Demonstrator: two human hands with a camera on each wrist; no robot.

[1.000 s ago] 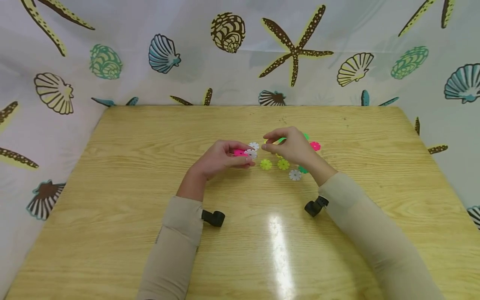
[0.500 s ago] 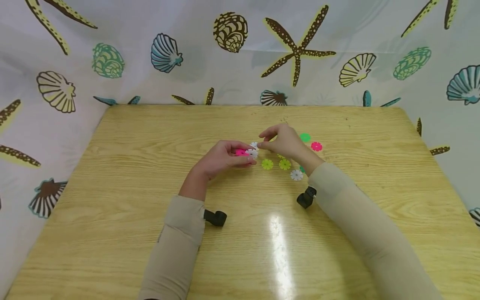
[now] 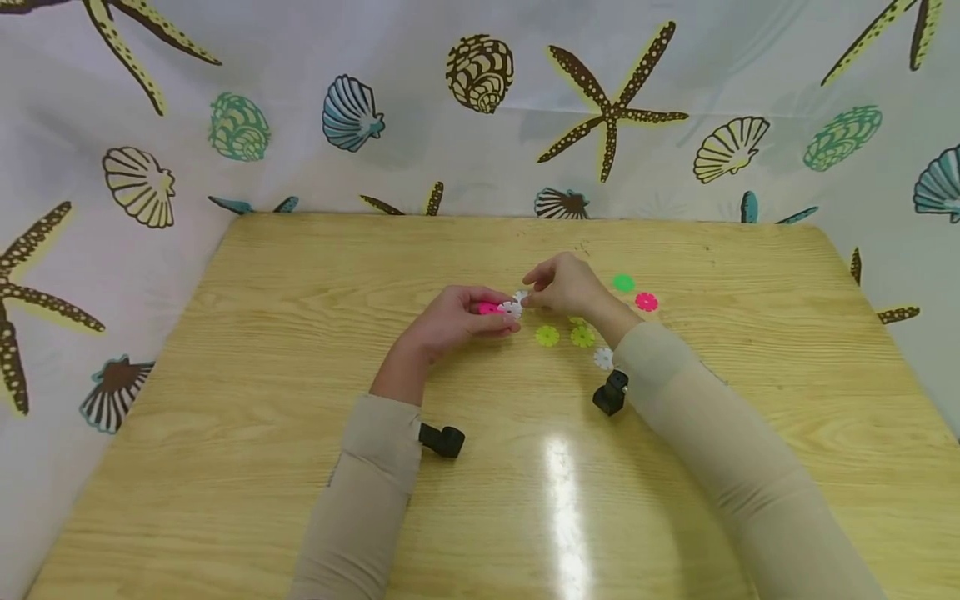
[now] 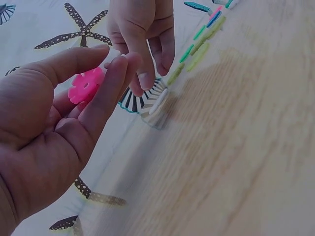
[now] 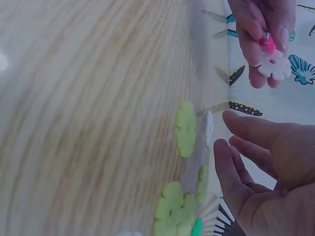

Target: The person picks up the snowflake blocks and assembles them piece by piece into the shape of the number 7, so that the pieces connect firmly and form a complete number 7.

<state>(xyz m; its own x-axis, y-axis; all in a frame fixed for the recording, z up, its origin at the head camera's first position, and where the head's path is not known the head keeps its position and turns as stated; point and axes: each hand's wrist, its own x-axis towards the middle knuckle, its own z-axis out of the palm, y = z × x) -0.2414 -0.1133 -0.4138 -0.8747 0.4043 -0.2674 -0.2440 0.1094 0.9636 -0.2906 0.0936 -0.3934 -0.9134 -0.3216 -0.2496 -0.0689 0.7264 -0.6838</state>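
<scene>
My left hand [image 3: 457, 321] pinches a pink notched flower disc [image 3: 488, 307] joined to a white notched disc [image 3: 511, 309]; the right wrist view shows the white disc [image 5: 275, 67] facing out past the fingertips. Raised over the table, my right hand [image 3: 573, 287] has its thumb and fingers apart, with nothing between them in the right wrist view. Just by its fingertips lies a loose white disc [image 5: 208, 129] on the table. Yellow discs [image 3: 547, 336] lie below and partly under the right hand.
On the wooden table [image 3: 262, 350], a green disc [image 3: 623, 282] and a pink disc [image 3: 647, 302] lie right of the right hand. Another white disc [image 3: 603, 358] sits by the right wrist camera [image 3: 611, 393]. A shell-patterned cloth [image 3: 420, 142] hangs behind the table.
My right hand has shifted left from over the yellow and green discs toward the loose white one. The left hand keeps its grip on the joined discs. The head view has shifted slightly.
</scene>
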